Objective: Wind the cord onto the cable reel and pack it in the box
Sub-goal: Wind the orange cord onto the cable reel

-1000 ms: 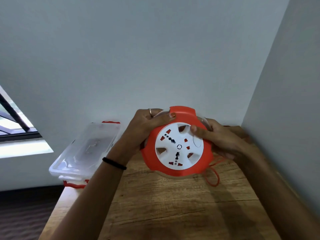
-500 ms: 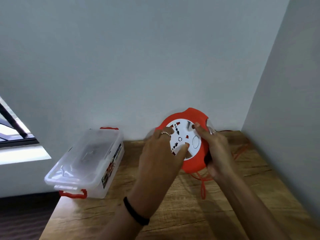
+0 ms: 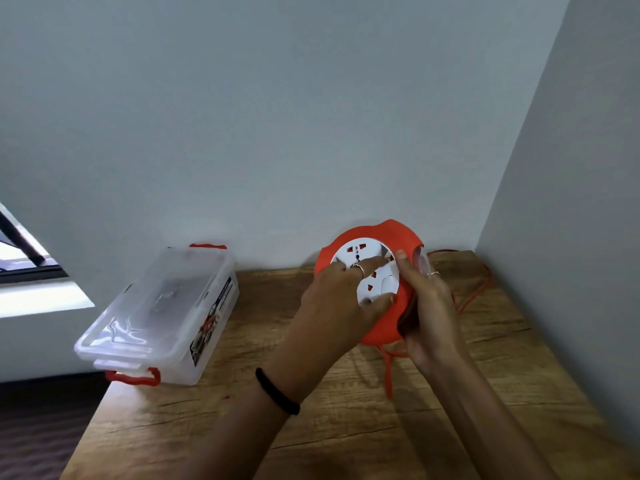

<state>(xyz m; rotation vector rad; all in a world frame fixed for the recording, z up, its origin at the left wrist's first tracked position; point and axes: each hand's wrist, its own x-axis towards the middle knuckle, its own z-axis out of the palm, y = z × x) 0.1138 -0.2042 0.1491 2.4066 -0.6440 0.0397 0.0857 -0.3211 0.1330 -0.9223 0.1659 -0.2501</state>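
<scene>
A person's two hands are holding a round orange plastic cable reel with a white socket face (image 3: pixel 372 271) upright above the far right part of a wooden tabletop (image 3: pixel 346 427), close to the corner of two pale walls. The left hand (image 3: pixel 341 299) is lying across the white face with its fingers spread and lightly bent, fingertips and thumb pressing into the face (a ring shows on one finger, a black band on the wrist). The right hand (image 3: pixel 429 306) is gripping the reel's right edge, thumb on the front rim and fingers curling behind it. A thin orange cord (image 3: pixel 388 372) is hanging from the bottom of the reel onto the tabletop, and more of it is trailing loose behind the right hand toward the corner. How much cord is wound inside is hidden by the hands and housing. A clear plastic lidded box with red latches (image 3: pixel 162 317) is sitting closed at the tabletop's left edge, well apart from the reel; its side label is too blurred to read.
</scene>
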